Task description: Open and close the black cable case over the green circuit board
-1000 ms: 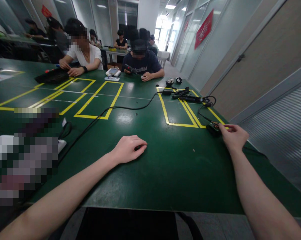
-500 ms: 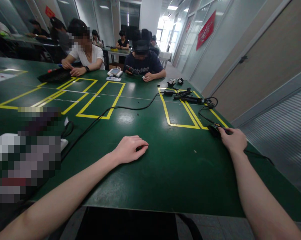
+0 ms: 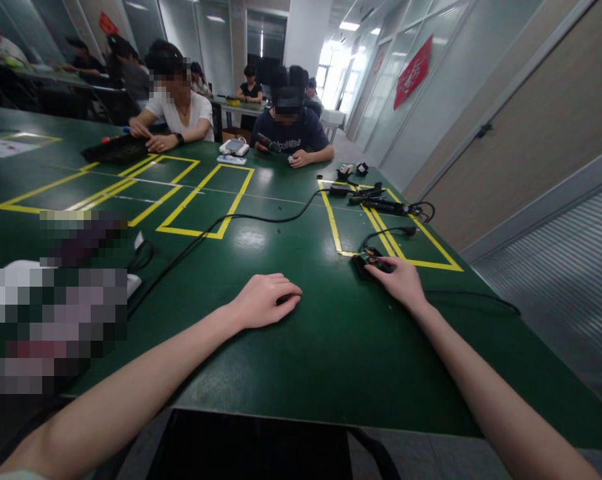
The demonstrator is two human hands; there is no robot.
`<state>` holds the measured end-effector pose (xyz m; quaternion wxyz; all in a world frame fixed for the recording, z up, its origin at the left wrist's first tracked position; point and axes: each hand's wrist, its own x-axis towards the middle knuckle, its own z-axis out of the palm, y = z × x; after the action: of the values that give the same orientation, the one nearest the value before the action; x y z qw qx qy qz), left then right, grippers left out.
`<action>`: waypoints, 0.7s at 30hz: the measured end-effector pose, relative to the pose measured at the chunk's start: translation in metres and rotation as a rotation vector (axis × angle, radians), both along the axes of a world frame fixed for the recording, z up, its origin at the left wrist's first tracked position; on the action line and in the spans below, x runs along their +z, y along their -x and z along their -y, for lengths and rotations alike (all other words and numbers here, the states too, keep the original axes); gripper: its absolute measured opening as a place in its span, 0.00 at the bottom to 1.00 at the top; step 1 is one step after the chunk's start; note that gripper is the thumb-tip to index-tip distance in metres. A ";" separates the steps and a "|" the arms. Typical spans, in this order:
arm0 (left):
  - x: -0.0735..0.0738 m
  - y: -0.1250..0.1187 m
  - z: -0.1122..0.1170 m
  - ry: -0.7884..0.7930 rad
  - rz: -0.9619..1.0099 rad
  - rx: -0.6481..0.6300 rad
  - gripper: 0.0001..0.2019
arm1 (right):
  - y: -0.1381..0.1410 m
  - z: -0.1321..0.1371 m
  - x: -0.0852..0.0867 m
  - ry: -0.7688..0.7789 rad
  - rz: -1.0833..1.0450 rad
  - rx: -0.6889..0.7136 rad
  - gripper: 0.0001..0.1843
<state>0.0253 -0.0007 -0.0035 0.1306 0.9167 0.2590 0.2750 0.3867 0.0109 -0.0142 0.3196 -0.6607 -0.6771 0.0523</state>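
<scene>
My right hand [image 3: 399, 280] grips a small black open case [image 3: 363, 267] from its right side, with fingers and thumb at its edge. Small coloured parts show inside the case; their kind is too small to make out. A short black cable with a plug [image 3: 408, 231] lies just behind it, and another black cable [image 3: 475, 293] runs off to the right. On the green table [image 3: 331, 353], my left hand [image 3: 265, 300] rests with its fingers together and curled, thumb tip close to the index fingertip. Nothing shows in it.
Yellow tape outlines [image 3: 221, 200] mark the table. A long black cable [image 3: 261, 217] crosses it to a bundle of black cords [image 3: 381, 200] at the back right. Two people sit across, one by a black tray [image 3: 113, 150]. Blurred-out items lie at left.
My right hand has moved left with the black case, from the table's right edge toward the middle. Its plug now lies apart from the cord bundle. My left hand has hardly moved.
</scene>
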 end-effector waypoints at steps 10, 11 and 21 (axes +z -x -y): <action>0.010 0.005 0.006 -0.042 0.154 -0.143 0.18 | 0.135 0.044 0.010 0.031 0.015 0.909 0.10; 0.010 0.005 0.005 -0.029 0.126 -0.154 0.19 | 0.134 0.045 0.009 0.010 0.010 0.891 0.10; 0.005 0.006 0.002 -0.020 -0.038 -0.079 0.19 | 0.126 0.047 0.004 -0.228 -0.018 0.745 0.12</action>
<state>0.0191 -0.0025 0.0015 0.1271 0.9325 0.2222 0.2547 0.2603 -0.0359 -0.0106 0.3560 -0.3294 -0.8694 0.0950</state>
